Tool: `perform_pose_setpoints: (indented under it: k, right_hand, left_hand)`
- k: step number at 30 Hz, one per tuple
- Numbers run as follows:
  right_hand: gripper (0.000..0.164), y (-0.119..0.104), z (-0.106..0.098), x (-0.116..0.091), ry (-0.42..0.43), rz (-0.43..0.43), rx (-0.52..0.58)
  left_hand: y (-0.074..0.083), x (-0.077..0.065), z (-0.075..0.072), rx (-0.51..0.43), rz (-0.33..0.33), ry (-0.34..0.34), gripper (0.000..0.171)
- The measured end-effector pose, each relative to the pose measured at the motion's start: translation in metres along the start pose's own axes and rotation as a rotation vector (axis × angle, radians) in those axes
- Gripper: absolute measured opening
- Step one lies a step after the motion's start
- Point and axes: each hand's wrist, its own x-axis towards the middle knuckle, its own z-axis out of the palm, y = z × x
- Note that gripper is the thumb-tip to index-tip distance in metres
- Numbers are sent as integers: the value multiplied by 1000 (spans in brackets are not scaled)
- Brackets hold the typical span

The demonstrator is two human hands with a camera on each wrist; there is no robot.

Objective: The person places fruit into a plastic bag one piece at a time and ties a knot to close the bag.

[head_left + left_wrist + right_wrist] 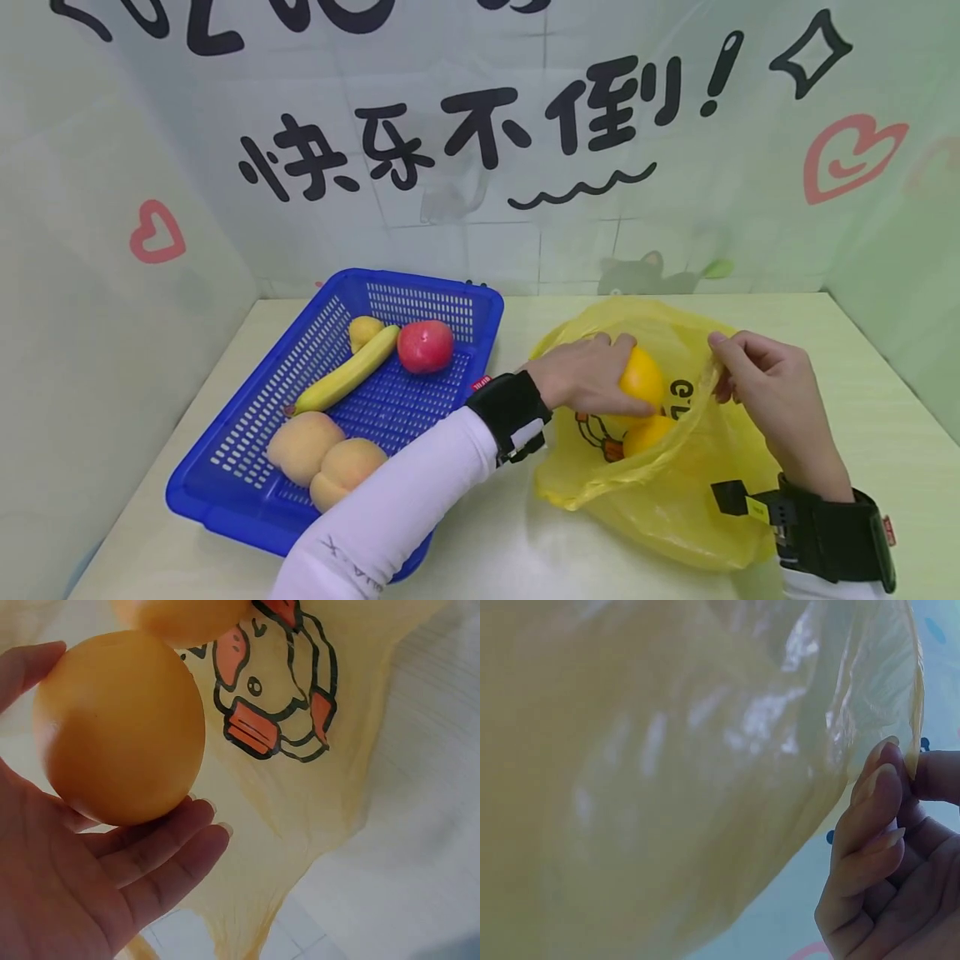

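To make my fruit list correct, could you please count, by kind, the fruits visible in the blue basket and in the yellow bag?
Peaches: 2
Round orange fruits: 2
Banana: 1
Red apple-like fruit: 1
Small yellow fruit, kind unclear: 1
Total: 7 in sight

The left hand [588, 379] grips, its arm [397, 500] reaching forward, while the right hand [776, 387] pinches
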Motion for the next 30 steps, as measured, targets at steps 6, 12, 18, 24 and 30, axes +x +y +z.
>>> perform_pose_setpoints:
  k: [6,12,18,24,30]
  right_hand:
    - [37,2,1,1,-1,-2,-19]
    - [36,4,2,1,-5,-2,-29]
    - [36,4,2,1,0,-5,-28]
    - [35,4,1,2,6,-4,-1]
    - [34,4,0,3,6,1,13]
  left_hand:
    - [2,8,7,70,9,0,91]
    - [5,11,12,100,-36,-17,88]
    - [3,13,22,77,-63,-41,85]
    - [7,12,31,90,-54,-69,78]
    - [10,11,33,101,-48,-78,76]
